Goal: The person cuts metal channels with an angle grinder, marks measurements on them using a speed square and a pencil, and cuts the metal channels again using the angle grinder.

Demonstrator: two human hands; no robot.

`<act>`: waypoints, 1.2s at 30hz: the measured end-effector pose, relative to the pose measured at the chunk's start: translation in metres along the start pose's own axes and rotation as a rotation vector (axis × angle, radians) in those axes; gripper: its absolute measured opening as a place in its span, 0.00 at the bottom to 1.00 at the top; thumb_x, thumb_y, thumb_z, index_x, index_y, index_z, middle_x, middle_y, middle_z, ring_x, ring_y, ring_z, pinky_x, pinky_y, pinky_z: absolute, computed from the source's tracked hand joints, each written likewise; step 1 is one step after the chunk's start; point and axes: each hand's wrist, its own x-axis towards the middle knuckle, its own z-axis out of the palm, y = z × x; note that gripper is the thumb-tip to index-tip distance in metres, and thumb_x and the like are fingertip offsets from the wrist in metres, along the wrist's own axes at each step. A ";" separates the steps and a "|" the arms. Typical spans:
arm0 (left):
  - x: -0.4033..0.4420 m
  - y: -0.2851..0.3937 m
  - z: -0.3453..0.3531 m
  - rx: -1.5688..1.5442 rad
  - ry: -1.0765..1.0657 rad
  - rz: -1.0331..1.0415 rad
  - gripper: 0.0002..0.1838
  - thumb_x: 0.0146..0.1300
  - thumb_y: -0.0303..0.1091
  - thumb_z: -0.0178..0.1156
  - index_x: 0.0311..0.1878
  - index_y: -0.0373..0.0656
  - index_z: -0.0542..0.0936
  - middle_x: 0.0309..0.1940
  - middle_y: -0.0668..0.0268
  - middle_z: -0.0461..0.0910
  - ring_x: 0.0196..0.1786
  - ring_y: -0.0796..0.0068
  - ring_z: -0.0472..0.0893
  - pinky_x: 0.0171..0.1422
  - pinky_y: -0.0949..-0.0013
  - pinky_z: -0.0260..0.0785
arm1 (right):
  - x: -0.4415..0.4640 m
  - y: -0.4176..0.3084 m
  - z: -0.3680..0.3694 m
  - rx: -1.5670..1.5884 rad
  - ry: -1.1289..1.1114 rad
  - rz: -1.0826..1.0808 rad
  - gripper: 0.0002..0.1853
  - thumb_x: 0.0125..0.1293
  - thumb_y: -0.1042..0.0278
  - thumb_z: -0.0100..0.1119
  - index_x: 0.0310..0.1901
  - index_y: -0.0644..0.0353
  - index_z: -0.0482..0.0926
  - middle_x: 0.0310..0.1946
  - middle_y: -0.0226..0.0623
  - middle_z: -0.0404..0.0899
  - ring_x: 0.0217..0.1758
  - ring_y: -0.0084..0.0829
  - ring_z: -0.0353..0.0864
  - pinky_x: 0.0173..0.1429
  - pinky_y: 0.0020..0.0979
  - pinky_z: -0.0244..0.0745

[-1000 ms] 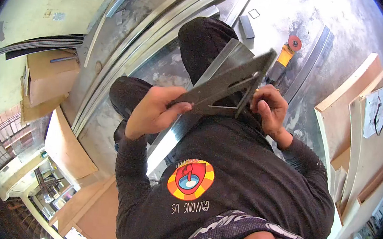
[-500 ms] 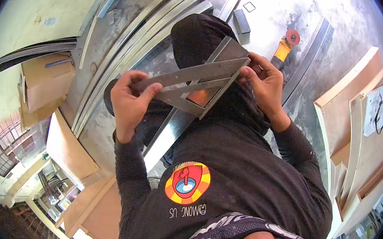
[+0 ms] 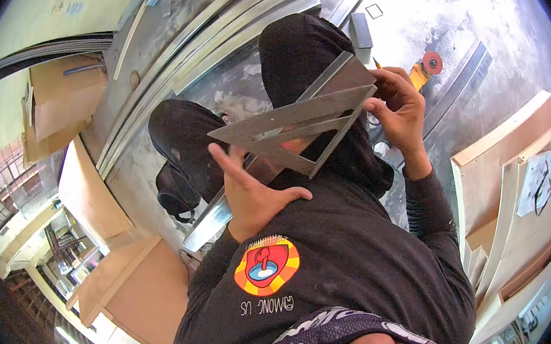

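Note:
A grey metal speed square (image 3: pixel 280 127) lies across a metal channel (image 3: pixel 213 218) that runs diagonally over my lap and thigh. My right hand (image 3: pixel 398 107) pinches the square's upper right corner between thumb and fingers. A small yellow pointed tip (image 3: pixel 377 64), pencil-like, sticks out above those fingers. My left hand (image 3: pixel 250 193) is spread below the square, over the channel, thumb stretched to the right and index finger to the upper left. Some left fingers are partly hidden at the square's lower edge.
A yellow angle grinder (image 3: pixel 425 68) with a red disc lies on the floor beyond my right hand. Near it are a metal profile (image 3: pixel 456 83) and a short metal piece (image 3: pixel 362 31). Long metal strips (image 3: pixel 188 44) curve along the left; wooden panels (image 3: pixel 504 138) stand at right.
My left hand has let go of the square's left end and moved right and down, fingers spread. The square has shifted slightly right with my right hand still on its corner.

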 end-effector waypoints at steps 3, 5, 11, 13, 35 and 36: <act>0.001 -0.008 0.006 0.026 -0.036 0.035 0.89 0.32 0.48 0.89 0.78 0.34 0.23 0.64 0.41 0.74 0.64 0.44 0.80 0.69 0.53 0.71 | 0.004 -0.001 -0.004 0.040 -0.042 0.009 0.27 0.57 0.71 0.80 0.57 0.67 0.81 0.50 0.31 0.76 0.50 0.22 0.82 0.54 0.23 0.78; 0.009 -0.019 0.012 0.053 0.004 0.090 0.86 0.34 0.48 0.88 0.78 0.31 0.25 0.58 0.44 0.78 0.56 0.44 0.82 0.61 0.54 0.74 | 0.005 0.000 -0.006 0.034 -0.064 0.012 0.26 0.57 0.71 0.80 0.56 0.67 0.81 0.50 0.30 0.76 0.50 0.22 0.82 0.53 0.23 0.79; 0.027 -0.007 0.012 0.246 -0.030 0.225 0.73 0.46 0.37 0.81 0.80 0.29 0.32 0.42 0.48 0.84 0.40 0.46 0.85 0.42 0.56 0.78 | 0.008 0.002 -0.007 0.065 -0.070 0.039 0.26 0.57 0.69 0.80 0.56 0.67 0.80 0.48 0.30 0.76 0.48 0.20 0.81 0.49 0.22 0.79; 0.029 -0.009 0.006 0.267 -0.074 0.219 0.69 0.49 0.34 0.78 0.80 0.30 0.34 0.37 0.48 0.84 0.37 0.46 0.85 0.39 0.55 0.77 | 0.008 0.003 -0.010 0.008 -0.078 0.012 0.25 0.56 0.68 0.81 0.53 0.68 0.81 0.48 0.30 0.77 0.48 0.20 0.81 0.49 0.23 0.79; 0.111 -0.011 -0.055 0.366 -0.448 0.688 0.70 0.36 0.45 0.82 0.83 0.47 0.50 0.52 0.51 0.81 0.49 0.46 0.82 0.51 0.52 0.75 | -0.078 0.017 0.014 -0.201 0.133 0.027 0.30 0.40 0.55 0.88 0.40 0.64 0.83 0.45 0.40 0.81 0.47 0.34 0.83 0.52 0.31 0.77; 0.107 -0.011 -0.052 0.330 -0.420 0.692 0.69 0.36 0.48 0.82 0.83 0.48 0.53 0.54 0.52 0.81 0.51 0.47 0.82 0.53 0.53 0.75 | -0.079 0.016 0.014 -0.205 0.128 0.037 0.30 0.40 0.55 0.88 0.41 0.64 0.83 0.45 0.39 0.81 0.47 0.34 0.83 0.52 0.31 0.77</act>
